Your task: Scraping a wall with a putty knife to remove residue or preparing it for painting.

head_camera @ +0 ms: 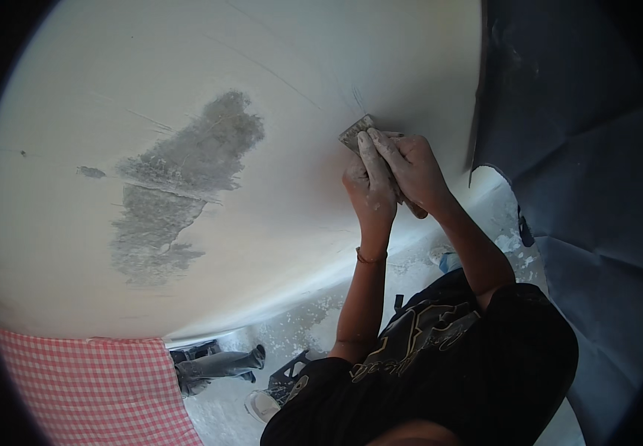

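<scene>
Both my hands grip a putty knife, its wide blade against the white plastered wall. My left hand is on the near side of the tool, with fingers lying along it towards the blade. My right hand wraps the tool from the other side, and the handle end sticks out below it. White dust coats the fingers. Thin scratches run on the wall just above the blade. Left of my hands, a large rough grey patch shows where the white coat is gone, with a ragged edge and a ridge across it.
Dark sheeting hangs at the right. A red-and-white checked cloth covers the lower left. Below lies a floor strewn with white flakes, with a dark plastic stool or crate, a white bucket and another person's trousered legs.
</scene>
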Motion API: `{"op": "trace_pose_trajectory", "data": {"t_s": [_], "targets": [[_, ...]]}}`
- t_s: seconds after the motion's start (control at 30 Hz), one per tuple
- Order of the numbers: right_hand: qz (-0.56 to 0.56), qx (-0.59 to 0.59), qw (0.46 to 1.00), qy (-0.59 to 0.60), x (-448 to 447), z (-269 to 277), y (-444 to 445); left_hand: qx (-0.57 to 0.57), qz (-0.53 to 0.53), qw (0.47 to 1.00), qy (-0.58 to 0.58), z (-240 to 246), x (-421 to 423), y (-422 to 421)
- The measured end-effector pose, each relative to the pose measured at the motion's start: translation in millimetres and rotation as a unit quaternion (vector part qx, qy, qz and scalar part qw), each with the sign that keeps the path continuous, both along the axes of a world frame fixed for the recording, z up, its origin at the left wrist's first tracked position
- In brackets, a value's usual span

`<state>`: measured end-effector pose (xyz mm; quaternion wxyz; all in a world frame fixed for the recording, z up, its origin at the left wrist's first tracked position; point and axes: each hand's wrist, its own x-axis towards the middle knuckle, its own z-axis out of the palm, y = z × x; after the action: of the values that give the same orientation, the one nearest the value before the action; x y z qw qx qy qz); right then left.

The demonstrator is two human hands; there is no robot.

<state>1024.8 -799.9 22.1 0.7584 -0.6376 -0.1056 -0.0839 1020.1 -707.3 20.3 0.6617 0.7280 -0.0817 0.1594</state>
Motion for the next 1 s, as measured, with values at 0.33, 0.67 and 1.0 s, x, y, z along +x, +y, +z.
{"op": "trace_pose_trajectory", "data": {"t_s": [0.33, 0.67, 1.0], "targets": [[-0.019, 0.018, 0.997, -0.067, 11, 13, 7, 0.065, 0.040, 0.995, -0.061, 26, 6, 4], [-0.076, 0.018, 0.994, -0.080, 13, 32, 21, 0.137, 0.009, 0.984, -0.113, 58, 17, 19], [0.031, 0.037, 0.999, 0.014, 0, 34, -2, 0.060, 0.015, 0.995, -0.080, 40, 0, 3]]}}
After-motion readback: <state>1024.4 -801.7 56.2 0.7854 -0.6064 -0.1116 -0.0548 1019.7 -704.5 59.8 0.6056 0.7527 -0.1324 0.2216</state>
